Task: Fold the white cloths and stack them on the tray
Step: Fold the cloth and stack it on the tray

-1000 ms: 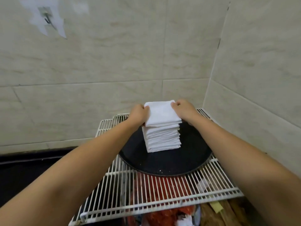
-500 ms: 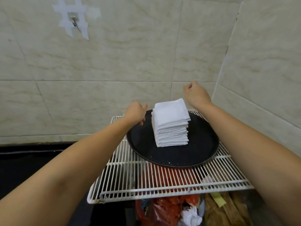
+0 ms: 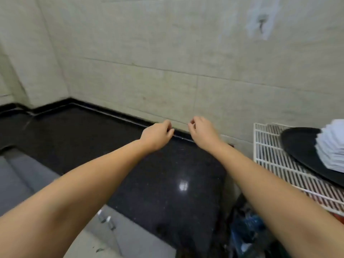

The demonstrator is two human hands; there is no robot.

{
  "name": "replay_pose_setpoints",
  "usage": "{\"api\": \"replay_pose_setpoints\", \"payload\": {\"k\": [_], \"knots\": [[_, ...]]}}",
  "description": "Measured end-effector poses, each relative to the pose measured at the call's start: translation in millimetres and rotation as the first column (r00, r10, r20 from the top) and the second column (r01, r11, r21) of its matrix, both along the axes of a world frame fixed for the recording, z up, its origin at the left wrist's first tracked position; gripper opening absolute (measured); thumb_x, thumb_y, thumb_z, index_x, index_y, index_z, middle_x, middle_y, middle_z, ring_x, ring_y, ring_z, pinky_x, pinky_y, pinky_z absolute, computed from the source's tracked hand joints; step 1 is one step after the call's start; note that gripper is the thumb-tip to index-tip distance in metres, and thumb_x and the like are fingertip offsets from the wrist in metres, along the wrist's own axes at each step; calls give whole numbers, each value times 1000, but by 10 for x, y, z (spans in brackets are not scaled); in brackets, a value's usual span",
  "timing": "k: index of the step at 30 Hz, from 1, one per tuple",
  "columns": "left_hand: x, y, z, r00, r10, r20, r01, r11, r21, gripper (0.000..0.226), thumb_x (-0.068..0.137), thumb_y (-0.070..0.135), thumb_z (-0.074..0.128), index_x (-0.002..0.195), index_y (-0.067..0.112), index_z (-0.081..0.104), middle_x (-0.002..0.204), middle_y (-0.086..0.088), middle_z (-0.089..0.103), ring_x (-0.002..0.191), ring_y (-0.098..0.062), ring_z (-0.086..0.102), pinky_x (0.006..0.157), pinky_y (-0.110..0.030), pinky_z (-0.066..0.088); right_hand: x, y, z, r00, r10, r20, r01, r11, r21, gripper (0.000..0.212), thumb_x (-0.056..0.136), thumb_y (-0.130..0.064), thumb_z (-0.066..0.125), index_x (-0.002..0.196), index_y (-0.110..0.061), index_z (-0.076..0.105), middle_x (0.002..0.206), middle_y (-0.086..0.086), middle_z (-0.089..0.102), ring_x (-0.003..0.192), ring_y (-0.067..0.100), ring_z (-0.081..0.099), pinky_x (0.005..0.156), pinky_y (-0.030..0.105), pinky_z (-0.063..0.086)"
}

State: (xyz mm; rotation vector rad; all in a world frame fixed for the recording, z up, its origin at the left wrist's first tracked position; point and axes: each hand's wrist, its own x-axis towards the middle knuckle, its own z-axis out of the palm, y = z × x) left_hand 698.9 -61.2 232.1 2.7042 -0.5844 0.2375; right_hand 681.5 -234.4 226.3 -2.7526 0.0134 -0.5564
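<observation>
My left hand (image 3: 157, 135) and right hand (image 3: 202, 131) hover side by side with fingers loosely curled and holding nothing above the back edge of the glossy black stone worktop (image 3: 163, 175), while the stack of folded white cloths (image 3: 330, 146) sits on the round black tray (image 3: 301, 146) on the white wire rack (image 3: 275, 161) off the worktop's right edge.

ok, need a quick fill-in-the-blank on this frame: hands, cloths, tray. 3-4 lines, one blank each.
1. The stack of folded cloths sits on a round tray whose colour is ____.
2. The tray rests on a white wire ____.
3. The left hand and right hand hold ____.
4. Both hands hover over the dark ____.

Missing words: black; rack; nothing; countertop
</observation>
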Motion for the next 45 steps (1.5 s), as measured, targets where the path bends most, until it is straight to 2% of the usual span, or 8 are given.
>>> {"api": "replay_pose_setpoints", "payload": {"k": [4, 8, 13, 18, 29, 36, 40, 45], "knots": [[-163, 1533, -362, 983, 182, -31, -180, 982, 63, 25, 98, 35, 39, 109, 16, 51, 108, -5, 64, 94, -29, 62, 76, -36, 46, 88, 1511, -475, 981, 189, -36, -191, 975, -112, 33, 99, -37, 38, 120, -15, 52, 120, 6, 55, 113, 28, 51, 88, 41, 41], [-418, 2916, -737, 916, 386, -109, -371, 919, 133, 25, 98, 34, 38, 110, 15, 49, 111, -7, 62, 100, -28, 59, 79, -38, 46, 55, 2824, -857, 902, 387, -193, -423, 883, -205, 34, 99, -38, 36, 121, -16, 51, 120, 6, 55, 112, 28, 52, 88, 42, 40], [-931, 4356, -1145, 745, 632, -213, -616, 774, 147, 29, 98, 33, 37, 115, 12, 48, 118, -12, 61, 106, -32, 57, 84, -41, 48, 49, 4184, -1182, 732, 588, -345, -678, 680, -278, 37, 100, -37, 34, 126, -14, 48, 124, 8, 53, 115, 30, 50, 91, 42, 39], [-1370, 5433, -1376, 561, 784, -264, -778, 609, 154, 30, 99, 34, 37, 119, 14, 48, 120, -10, 61, 107, -31, 57, 84, -38, 47, 134, 5426, -1368, 553, 708, -439, -831, 505, -233, 36, 101, -36, 33, 123, -11, 47, 127, 11, 51, 119, 31, 48, 96, 42, 36], [-1409, 7361, -1415, 211, 929, -305, -957, 260, 129, 29, 99, 33, 39, 114, 12, 52, 114, -11, 63, 103, -30, 58, 82, -39, 49, 673, 7955, -1425, 226, 803, -551, -972, 151, -180, 38, 102, -37, 29, 128, -14, 44, 130, 11, 51, 117, 31, 51, 94, 39, 38], [-1777, 8446, -1450, 8, 942, -336, -990, 55, 132, 28, 98, 32, 39, 113, 13, 52, 116, -10, 63, 105, -30, 58, 82, -37, 47, 519, 9434, -1354, 38, 830, -556, -987, -56, -151, 37, 102, -35, 30, 128, -12, 44, 131, 13, 50, 116, 33, 52, 93, 41, 38], [-1887, 9172, -1493, -49, 941, -333, -993, -11, 115, 25, 97, 30, 40, 110, 12, 52, 114, -12, 63, 104, -32, 58, 82, -38, 48, 344, 10295, -1382, -25, 843, -538, -977, -135, -166, 39, 102, -37, 30, 128, -12, 45, 129, 13, 50, 115, 34, 52, 94, 42, 39], [-1945, 10093, -1472, -83, 936, -343, -995, -55, 89, 24, 96, 29, 41, 110, 12, 52, 110, -13, 65, 100, -33, 59, 81, -39, 48, 233, 11319, -1435, -63, 845, -532, -974, -167, -150, 35, 100, -37, 33, 121, -14, 47, 122, 12, 53, 110, 33, 54, 90, 41, 41]]}}
